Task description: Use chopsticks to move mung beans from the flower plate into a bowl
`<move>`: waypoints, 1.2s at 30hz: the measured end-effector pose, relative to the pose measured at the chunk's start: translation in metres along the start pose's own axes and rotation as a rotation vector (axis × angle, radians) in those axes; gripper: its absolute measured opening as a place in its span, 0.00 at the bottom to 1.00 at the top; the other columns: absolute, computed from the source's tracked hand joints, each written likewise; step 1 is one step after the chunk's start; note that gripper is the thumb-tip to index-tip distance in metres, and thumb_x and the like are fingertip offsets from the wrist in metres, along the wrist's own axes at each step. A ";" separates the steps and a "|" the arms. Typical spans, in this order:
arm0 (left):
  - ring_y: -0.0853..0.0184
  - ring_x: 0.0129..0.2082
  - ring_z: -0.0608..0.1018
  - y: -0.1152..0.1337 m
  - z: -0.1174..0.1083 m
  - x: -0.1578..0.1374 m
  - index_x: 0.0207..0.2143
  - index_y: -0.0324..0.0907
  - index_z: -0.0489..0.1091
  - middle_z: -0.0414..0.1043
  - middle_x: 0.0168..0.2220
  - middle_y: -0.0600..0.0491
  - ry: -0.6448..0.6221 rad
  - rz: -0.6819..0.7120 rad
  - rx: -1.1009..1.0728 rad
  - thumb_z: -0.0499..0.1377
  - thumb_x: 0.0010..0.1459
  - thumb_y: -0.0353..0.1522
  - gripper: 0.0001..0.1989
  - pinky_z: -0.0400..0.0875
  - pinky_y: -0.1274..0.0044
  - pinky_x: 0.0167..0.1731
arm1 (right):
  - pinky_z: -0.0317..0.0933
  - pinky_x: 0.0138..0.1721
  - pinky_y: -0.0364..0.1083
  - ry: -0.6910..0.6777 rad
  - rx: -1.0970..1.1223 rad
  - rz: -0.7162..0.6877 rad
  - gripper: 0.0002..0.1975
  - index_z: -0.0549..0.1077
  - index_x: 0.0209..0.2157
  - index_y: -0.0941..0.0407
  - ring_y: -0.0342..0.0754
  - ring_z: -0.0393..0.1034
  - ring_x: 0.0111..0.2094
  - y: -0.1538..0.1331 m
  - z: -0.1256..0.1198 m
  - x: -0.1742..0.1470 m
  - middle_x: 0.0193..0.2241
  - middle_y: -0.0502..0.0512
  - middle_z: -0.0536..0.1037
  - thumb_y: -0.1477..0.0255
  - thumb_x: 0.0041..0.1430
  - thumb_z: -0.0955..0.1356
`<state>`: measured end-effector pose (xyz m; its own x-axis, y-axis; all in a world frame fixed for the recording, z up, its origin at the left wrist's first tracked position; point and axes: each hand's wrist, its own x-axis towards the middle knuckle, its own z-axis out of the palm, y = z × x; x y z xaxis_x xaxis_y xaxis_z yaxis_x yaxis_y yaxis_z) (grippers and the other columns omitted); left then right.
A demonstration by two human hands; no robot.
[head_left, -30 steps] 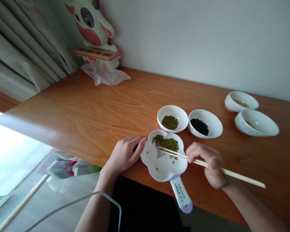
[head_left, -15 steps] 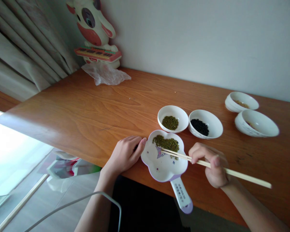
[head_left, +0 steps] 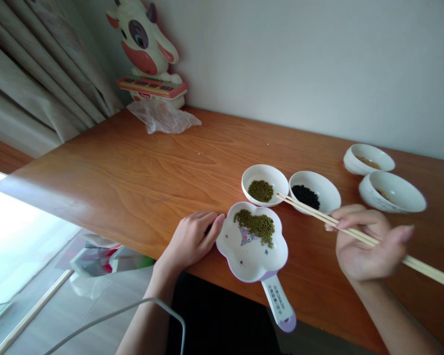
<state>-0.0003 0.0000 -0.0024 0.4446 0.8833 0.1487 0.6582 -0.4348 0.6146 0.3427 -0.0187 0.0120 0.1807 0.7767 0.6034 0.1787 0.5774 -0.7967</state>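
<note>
Right hand [head_left: 366, 246]: fingers pinch chopsticks [head_left: 311, 211]. Left hand [head_left: 194, 236]: fingers curled together, thumb beside flower-shaped dish [head_left: 247, 261]; handle [head_left: 277, 298] overhangs near edge of surface [head_left: 151, 182].

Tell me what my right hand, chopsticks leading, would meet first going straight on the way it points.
Likely the white bowl holding green beans: the chopsticks in your right hand point at it, tips overlapping its right side, though their height is unclear.

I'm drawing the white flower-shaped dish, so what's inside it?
Green beans lie in the flower-shaped dish, towards its far side. A cartoon picture and coloured marks show on the bare bottom. Beans cover the rest, so I can't see what's under them.
</note>
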 end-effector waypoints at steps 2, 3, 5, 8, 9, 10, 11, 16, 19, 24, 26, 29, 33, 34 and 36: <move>0.68 0.28 0.70 0.000 0.000 0.000 0.29 0.43 0.58 0.67 0.28 0.55 0.006 0.003 0.003 0.46 0.77 0.38 0.20 0.61 0.75 0.32 | 0.61 0.38 0.56 -0.040 -0.042 0.036 0.32 0.80 0.29 0.49 0.57 0.69 0.33 0.004 0.003 -0.002 0.26 0.56 0.75 0.49 0.74 0.54; 0.68 0.27 0.70 -0.001 0.001 0.000 0.29 0.43 0.58 0.67 0.28 0.55 0.011 0.004 0.006 0.47 0.77 0.38 0.20 0.61 0.75 0.32 | 0.60 0.38 0.55 -0.067 -0.062 0.056 0.32 0.80 0.30 0.50 0.57 0.70 0.34 0.006 0.005 -0.003 0.27 0.57 0.76 0.49 0.74 0.55; 0.69 0.27 0.70 -0.001 0.001 -0.001 0.29 0.43 0.58 0.67 0.27 0.55 0.016 0.006 0.011 0.47 0.77 0.38 0.20 0.60 0.75 0.31 | 0.60 0.38 0.55 -0.104 -0.084 0.081 0.32 0.80 0.30 0.51 0.57 0.70 0.34 0.009 0.007 -0.007 0.28 0.57 0.76 0.48 0.73 0.55; 0.69 0.27 0.70 -0.001 0.001 -0.001 0.29 0.43 0.59 0.68 0.27 0.55 0.017 0.008 0.008 0.47 0.77 0.38 0.20 0.60 0.75 0.31 | 0.60 0.40 0.55 -0.123 -0.084 0.084 0.32 0.80 0.30 0.51 0.57 0.70 0.34 0.009 0.006 -0.009 0.28 0.57 0.76 0.48 0.73 0.55; 0.69 0.27 0.70 0.000 0.001 -0.001 0.29 0.43 0.59 0.68 0.28 0.55 0.014 0.007 0.003 0.47 0.77 0.38 0.20 0.61 0.75 0.31 | 0.60 0.40 0.55 -0.126 -0.078 0.081 0.32 0.80 0.31 0.51 0.57 0.69 0.34 0.007 0.006 -0.009 0.28 0.57 0.76 0.48 0.73 0.54; 0.69 0.28 0.70 0.000 0.000 -0.001 0.29 0.43 0.59 0.68 0.28 0.54 0.010 0.004 -0.004 0.47 0.77 0.38 0.20 0.61 0.75 0.32 | 0.61 0.40 0.55 -0.131 -0.069 0.079 0.32 0.79 0.31 0.51 0.56 0.69 0.34 0.006 0.005 -0.009 0.28 0.57 0.76 0.48 0.74 0.54; 0.69 0.28 0.71 0.000 0.000 -0.001 0.29 0.43 0.59 0.69 0.28 0.54 0.006 0.002 -0.011 0.47 0.77 0.38 0.20 0.62 0.75 0.32 | 0.61 0.40 0.55 -0.139 -0.056 0.077 0.32 0.79 0.31 0.51 0.56 0.69 0.34 0.003 0.005 -0.009 0.28 0.56 0.76 0.49 0.74 0.54; 0.68 0.28 0.71 0.001 0.000 0.000 0.29 0.43 0.61 0.70 0.29 0.54 0.017 0.002 -0.023 0.47 0.77 0.37 0.20 0.62 0.75 0.32 | 0.61 0.34 0.52 -0.253 0.022 0.075 0.34 0.78 0.30 0.51 0.53 0.68 0.29 -0.012 0.010 -0.008 0.24 0.55 0.74 0.48 0.75 0.51; 0.69 0.27 0.70 0.001 0.000 0.000 0.28 0.43 0.61 0.70 0.28 0.54 0.028 0.003 -0.009 0.47 0.77 0.38 0.21 0.60 0.75 0.30 | 0.62 0.32 0.51 -0.403 0.038 0.103 0.35 0.76 0.30 0.52 0.52 0.68 0.27 -0.016 0.013 -0.010 0.24 0.54 0.74 0.47 0.74 0.51; 0.69 0.27 0.69 0.001 0.000 0.000 0.28 0.43 0.59 0.68 0.27 0.54 0.019 0.000 -0.002 0.47 0.77 0.38 0.21 0.60 0.75 0.31 | 0.62 0.31 0.52 -0.629 0.024 0.147 0.36 0.75 0.32 0.53 0.52 0.70 0.29 -0.010 0.011 -0.016 0.28 0.56 0.75 0.44 0.72 0.51; 0.68 0.27 0.69 0.001 0.000 0.000 0.28 0.43 0.58 0.67 0.27 0.54 0.018 -0.002 -0.003 0.47 0.77 0.38 0.20 0.60 0.75 0.31 | 0.62 0.33 0.52 -0.658 0.020 0.148 0.34 0.75 0.34 0.52 0.53 0.71 0.30 -0.007 0.010 -0.018 0.29 0.56 0.75 0.44 0.73 0.50; 0.68 0.27 0.69 0.001 0.000 0.000 0.28 0.43 0.58 0.67 0.27 0.54 0.018 -0.007 -0.007 0.47 0.77 0.38 0.20 0.60 0.75 0.31 | 0.62 0.34 0.52 -0.676 0.011 0.150 0.33 0.74 0.36 0.52 0.53 0.71 0.32 -0.005 0.010 -0.019 0.31 0.56 0.75 0.45 0.73 0.50; 0.69 0.27 0.69 0.001 0.000 -0.001 0.28 0.43 0.58 0.67 0.27 0.55 0.013 -0.011 -0.011 0.47 0.77 0.38 0.20 0.59 0.75 0.31 | 0.63 0.34 0.52 -0.685 0.012 0.138 0.32 0.74 0.36 0.52 0.53 0.71 0.32 -0.004 0.011 -0.021 0.31 0.56 0.75 0.47 0.74 0.51; 0.69 0.27 0.69 0.001 0.000 -0.001 0.28 0.43 0.58 0.67 0.27 0.55 0.012 -0.013 -0.011 0.47 0.77 0.38 0.20 0.59 0.75 0.31 | 0.63 0.34 0.52 -0.684 0.012 0.133 0.31 0.74 0.36 0.52 0.53 0.71 0.32 -0.003 0.011 -0.021 0.31 0.56 0.75 0.47 0.74 0.51; 0.69 0.27 0.69 0.001 0.000 -0.001 0.28 0.43 0.58 0.67 0.28 0.55 0.012 -0.015 -0.013 0.47 0.77 0.38 0.20 0.59 0.75 0.31 | 0.63 0.34 0.52 -0.678 0.014 0.118 0.31 0.74 0.36 0.52 0.52 0.71 0.32 -0.001 0.010 -0.022 0.31 0.55 0.75 0.48 0.75 0.51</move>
<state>-0.0005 -0.0011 -0.0019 0.4272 0.8919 0.1481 0.6570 -0.4188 0.6269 0.3287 -0.0344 -0.0007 -0.4478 0.8179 0.3614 0.1815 0.4789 -0.8589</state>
